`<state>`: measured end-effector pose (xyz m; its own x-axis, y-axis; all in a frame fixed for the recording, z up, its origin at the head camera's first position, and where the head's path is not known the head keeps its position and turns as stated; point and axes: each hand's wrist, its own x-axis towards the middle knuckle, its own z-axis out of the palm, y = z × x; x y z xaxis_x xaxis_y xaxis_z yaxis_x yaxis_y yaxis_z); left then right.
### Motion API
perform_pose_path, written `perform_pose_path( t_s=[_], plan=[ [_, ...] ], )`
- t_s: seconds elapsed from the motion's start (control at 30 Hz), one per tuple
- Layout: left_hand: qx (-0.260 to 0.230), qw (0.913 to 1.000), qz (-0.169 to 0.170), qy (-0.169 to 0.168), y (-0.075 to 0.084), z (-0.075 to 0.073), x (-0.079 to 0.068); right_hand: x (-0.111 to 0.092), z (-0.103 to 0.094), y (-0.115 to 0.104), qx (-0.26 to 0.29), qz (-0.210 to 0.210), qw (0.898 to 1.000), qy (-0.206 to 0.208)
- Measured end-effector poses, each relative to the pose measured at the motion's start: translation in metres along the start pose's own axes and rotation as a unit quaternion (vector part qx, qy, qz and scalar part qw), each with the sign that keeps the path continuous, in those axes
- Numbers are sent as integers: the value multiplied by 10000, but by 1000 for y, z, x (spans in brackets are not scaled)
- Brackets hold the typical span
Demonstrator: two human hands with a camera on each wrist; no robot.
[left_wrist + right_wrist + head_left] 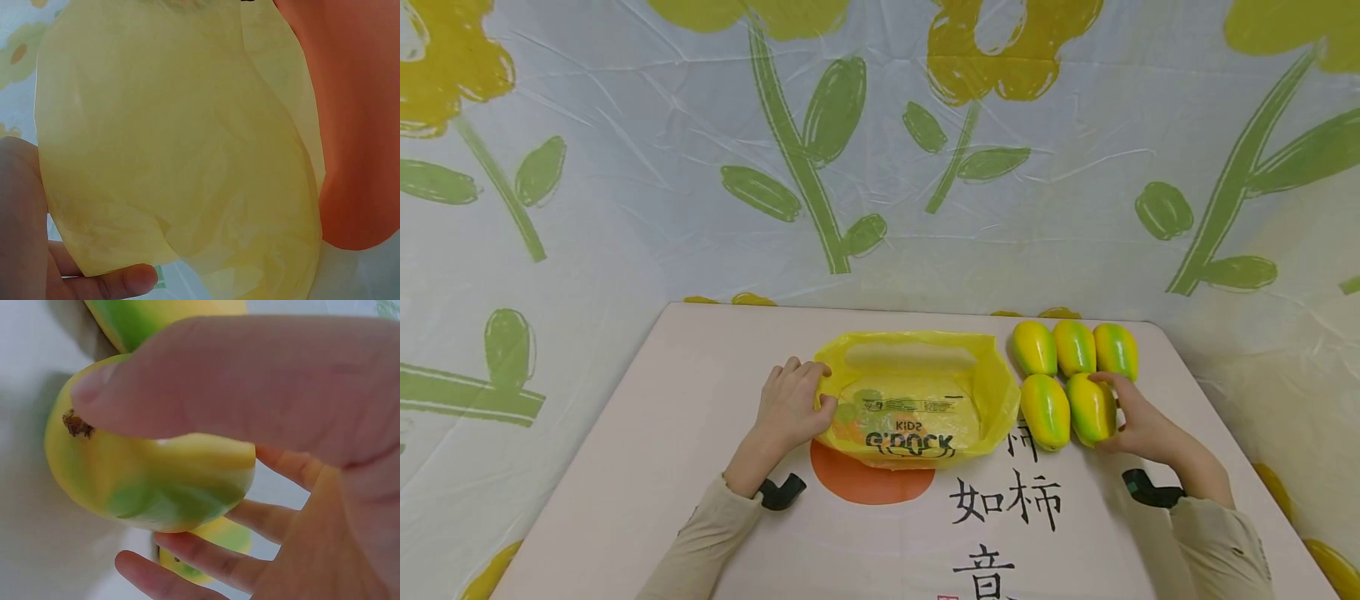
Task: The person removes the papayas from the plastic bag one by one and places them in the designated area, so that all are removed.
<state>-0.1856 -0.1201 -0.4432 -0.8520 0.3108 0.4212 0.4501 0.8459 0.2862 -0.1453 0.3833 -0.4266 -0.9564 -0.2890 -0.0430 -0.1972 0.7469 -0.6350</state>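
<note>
A yellow plastic bag (917, 408) with black print lies with its mouth spread wide at the middle of the table. My left hand (796, 402) holds the bag's left edge, and in the left wrist view the thin film (175, 137) fills most of the picture beside the fingers. My right hand (1146, 425) grips the front right mango (1090, 410), a yellow and green one. Up close, the thumb lies by the stem end of that mango (169, 487), with fingers spread along its far side. Another mango (1045, 412) sits just left of it.
Behind these stands a row of three more mangoes (1075, 347), close to the bag's right side. The pale table (715, 358) carries an orange round print (872, 487) and black characters (1007, 500). A flower-patterned curtain (685, 167) hangs behind the table's back edge.
</note>
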Motion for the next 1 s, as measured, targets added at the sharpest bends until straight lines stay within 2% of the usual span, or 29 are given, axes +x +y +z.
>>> perform_pose_path(
  t_s=[0.23, 0.63, 1.0],
  plan=[
    [0, 10000, 11, 21, 0, -1, -1, -1, -2, -2, 21, -23, 10000, -24],
    [-2, 9999, 115, 108, -1, -2, -2, -4, -8, -13, -240, -29, 9997, 82],
    [61, 9999, 122, 72, -3, -5, -4, -4, -16, -33, -388, -265, 9979, 454]
  ],
)
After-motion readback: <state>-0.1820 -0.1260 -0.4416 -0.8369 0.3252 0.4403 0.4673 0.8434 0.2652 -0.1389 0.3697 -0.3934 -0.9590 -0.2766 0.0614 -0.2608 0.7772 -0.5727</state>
